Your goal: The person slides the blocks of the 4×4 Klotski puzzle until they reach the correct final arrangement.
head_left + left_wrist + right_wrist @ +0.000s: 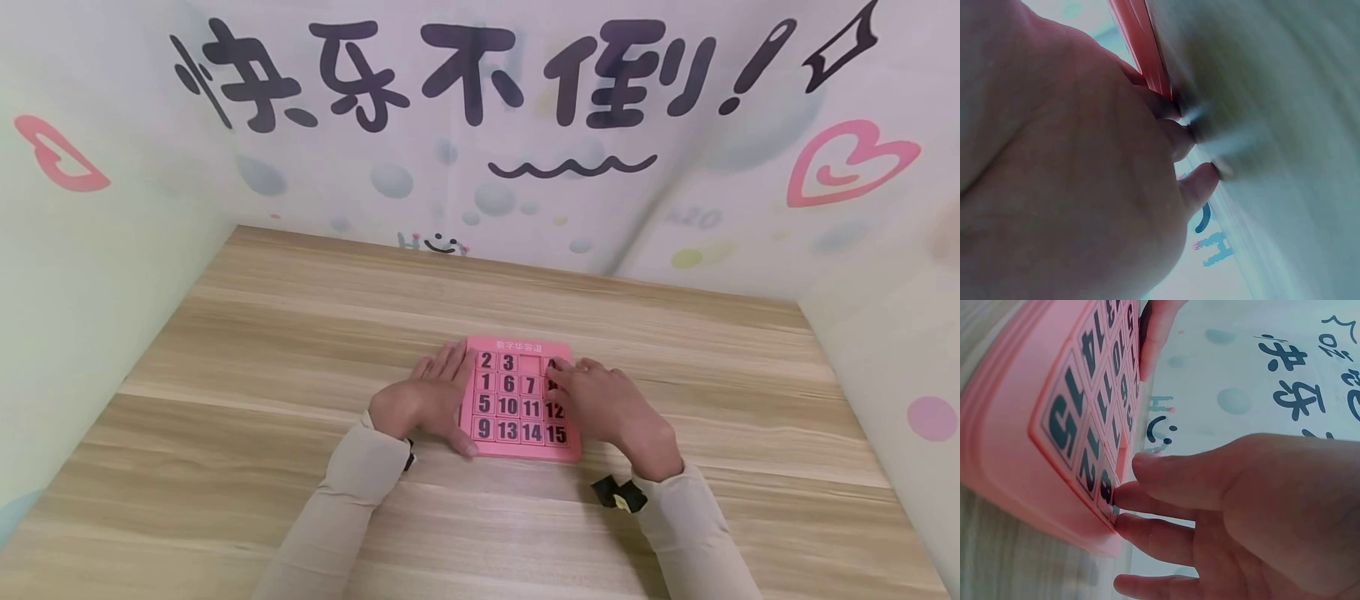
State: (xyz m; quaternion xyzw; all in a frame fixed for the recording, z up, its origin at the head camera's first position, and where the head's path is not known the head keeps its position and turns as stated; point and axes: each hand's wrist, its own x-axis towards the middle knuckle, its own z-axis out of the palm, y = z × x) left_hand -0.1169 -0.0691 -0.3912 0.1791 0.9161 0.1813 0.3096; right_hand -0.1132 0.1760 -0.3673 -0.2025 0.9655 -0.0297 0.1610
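Note:
A pink sliding number puzzle (525, 452) lies flat on the wooden table. Its top row reads 2, 3, a bare slot (530, 364), then the 4 tile (552, 364), partly covered by fingers. Along the puzzle's left side rests my left hand (431, 404), its fingers extended and its thumb at the near left corner. My right hand (603, 404) reaches over the right edge with fingers fairly straight. In the right wrist view, its fingertips touch around the 8 tile (1106, 492), and the thumb hovers near the slot. The 12 tile (1088, 464) and 15 tile (1066, 415) sit beside it.
The wood-grain table (262, 333) extends around the puzzle on all sides. Behind it stands a printed backdrop (420, 183) with large dark characters and hearts, and light side panels close in left and right. A black strap piece (619, 493) shows at the right wrist.

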